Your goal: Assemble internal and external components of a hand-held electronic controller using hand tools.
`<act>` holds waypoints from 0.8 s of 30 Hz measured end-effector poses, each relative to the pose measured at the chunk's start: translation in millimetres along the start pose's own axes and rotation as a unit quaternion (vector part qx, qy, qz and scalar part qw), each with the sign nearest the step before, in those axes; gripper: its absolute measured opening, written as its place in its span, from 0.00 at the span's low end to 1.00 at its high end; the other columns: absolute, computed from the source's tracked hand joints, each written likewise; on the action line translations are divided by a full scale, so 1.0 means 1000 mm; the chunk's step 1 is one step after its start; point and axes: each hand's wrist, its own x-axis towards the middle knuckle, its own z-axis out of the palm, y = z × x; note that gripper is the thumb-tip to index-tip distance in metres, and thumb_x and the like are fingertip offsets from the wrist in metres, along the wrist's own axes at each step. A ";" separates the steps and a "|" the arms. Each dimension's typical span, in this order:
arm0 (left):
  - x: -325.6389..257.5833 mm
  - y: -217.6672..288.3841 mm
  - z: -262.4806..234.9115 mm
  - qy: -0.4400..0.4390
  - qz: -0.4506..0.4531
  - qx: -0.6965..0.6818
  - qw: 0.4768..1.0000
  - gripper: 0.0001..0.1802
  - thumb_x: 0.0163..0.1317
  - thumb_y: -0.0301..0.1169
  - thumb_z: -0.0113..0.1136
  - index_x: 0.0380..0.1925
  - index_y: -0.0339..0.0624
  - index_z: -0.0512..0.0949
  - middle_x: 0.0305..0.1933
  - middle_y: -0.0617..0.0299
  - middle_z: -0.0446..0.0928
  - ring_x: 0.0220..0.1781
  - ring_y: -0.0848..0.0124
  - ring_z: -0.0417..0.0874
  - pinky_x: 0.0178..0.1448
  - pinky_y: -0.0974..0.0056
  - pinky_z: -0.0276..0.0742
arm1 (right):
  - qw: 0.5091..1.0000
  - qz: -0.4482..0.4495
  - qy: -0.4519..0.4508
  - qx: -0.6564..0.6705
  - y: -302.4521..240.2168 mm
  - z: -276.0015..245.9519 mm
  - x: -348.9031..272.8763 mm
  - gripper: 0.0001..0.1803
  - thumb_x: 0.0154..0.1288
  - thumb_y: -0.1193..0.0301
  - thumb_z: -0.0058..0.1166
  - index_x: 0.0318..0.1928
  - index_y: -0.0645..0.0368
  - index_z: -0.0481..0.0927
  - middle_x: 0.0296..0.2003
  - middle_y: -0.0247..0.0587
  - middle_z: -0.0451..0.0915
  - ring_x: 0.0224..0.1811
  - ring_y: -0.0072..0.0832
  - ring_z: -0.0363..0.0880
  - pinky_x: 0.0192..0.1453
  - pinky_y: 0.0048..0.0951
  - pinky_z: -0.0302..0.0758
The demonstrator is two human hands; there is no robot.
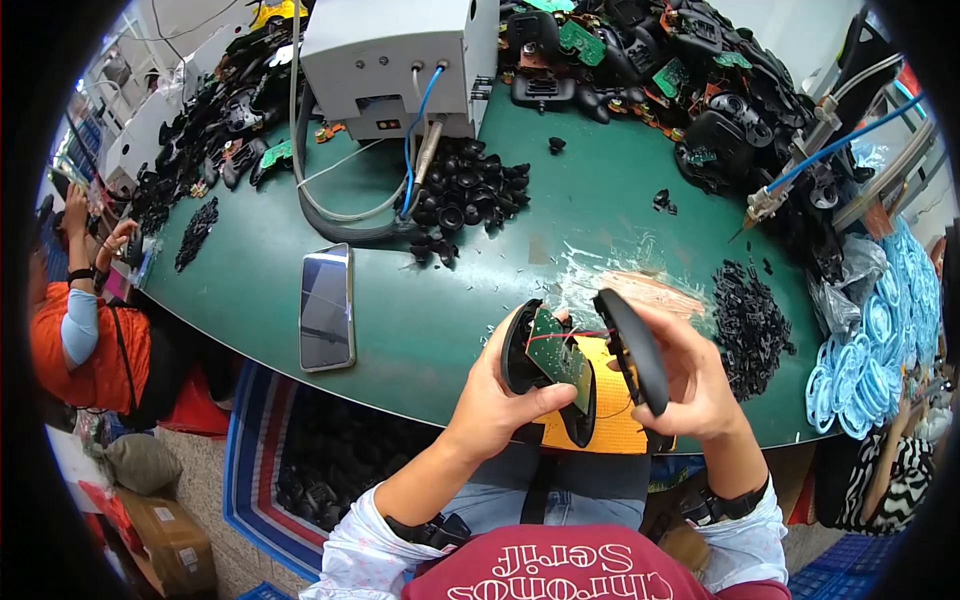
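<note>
Over the table's front edge, my left hand (488, 402) grips one black half of a game controller shell (516, 350). A green circuit board (560, 362) sits in that half, and my left thumb presses its lower end. My right hand (697, 372) is closed around the other black shell half (638, 345), tilted upright. The two halves are apart, with thin red wires (570, 334) running between the board and the right half. A yellow textured mat (612, 428) lies under the parts. The fingers behind each shell half are partly hidden.
Small black parts (750, 325) lie right; black cup-like caps (465, 190) are heaped beside a grey machine (385, 50). A phone (327, 325) lies left. A hanging powered screwdriver (790, 180) and light blue rings (865, 370) are right. Controller piles (640, 60) line the back. A co-worker (85, 330) works left.
</note>
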 end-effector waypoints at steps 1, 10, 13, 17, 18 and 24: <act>0.001 -0.003 -0.003 0.006 0.005 0.012 1.000 0.46 0.52 0.20 0.72 0.69 0.35 0.57 0.65 0.56 0.69 0.65 0.68 0.72 0.69 0.61 0.68 | 1.000 -0.011 0.006 -0.019 0.000 0.003 -0.001 0.48 0.46 0.71 0.69 0.70 0.64 0.62 0.61 0.46 0.70 0.63 0.33 0.70 0.67 0.35 0.69; -0.012 -0.008 -0.015 0.025 -0.024 -0.006 0.999 0.25 0.70 0.41 0.52 0.58 0.32 0.71 0.57 0.46 0.77 0.54 0.58 0.82 0.58 0.55 0.81 | 0.921 -0.205 0.025 -0.330 -0.009 0.042 0.002 0.42 0.40 0.69 0.73 0.62 0.58 0.74 0.51 0.48 0.73 0.52 0.42 0.74 0.58 0.38 0.71; -0.010 0.006 -0.026 -0.044 -0.222 -0.346 0.911 0.18 0.72 0.37 0.48 0.47 0.33 0.79 0.43 0.48 0.83 0.40 0.59 0.87 0.47 0.58 0.86 | 0.902 -0.236 0.015 -0.360 0.002 0.066 -0.003 0.40 0.41 0.69 0.74 0.60 0.56 0.76 0.53 0.49 0.70 0.51 0.45 0.71 0.56 0.41 0.70; -0.017 0.010 -0.010 0.120 -0.065 -0.089 0.987 0.18 0.68 0.38 0.53 0.47 0.35 0.79 0.43 0.48 0.83 0.42 0.60 0.87 0.50 0.58 0.85 | 0.900 -0.246 -0.012 -0.359 0.008 0.078 0.000 0.40 0.43 0.70 0.73 0.62 0.55 0.74 0.54 0.51 0.68 0.53 0.47 0.71 0.57 0.42 0.72; -0.016 0.007 -0.019 0.123 -0.059 -0.087 0.987 0.18 0.68 0.38 0.53 0.47 0.35 0.79 0.43 0.48 0.83 0.42 0.60 0.87 0.50 0.58 0.85 | 0.907 -0.247 -0.013 -0.341 0.008 0.079 0.001 0.40 0.43 0.71 0.73 0.62 0.56 0.74 0.54 0.51 0.68 0.53 0.47 0.72 0.57 0.42 0.72; -0.010 0.013 -0.036 0.079 -0.117 -0.196 0.970 0.21 0.68 0.38 0.49 0.53 0.34 0.76 0.48 0.47 0.82 0.47 0.59 0.85 0.56 0.56 0.82 | 0.971 -0.153 0.002 -0.184 0.007 0.080 -0.003 0.39 0.49 0.74 0.72 0.64 0.57 0.71 0.54 0.51 0.71 0.57 0.40 0.74 0.58 0.35 0.76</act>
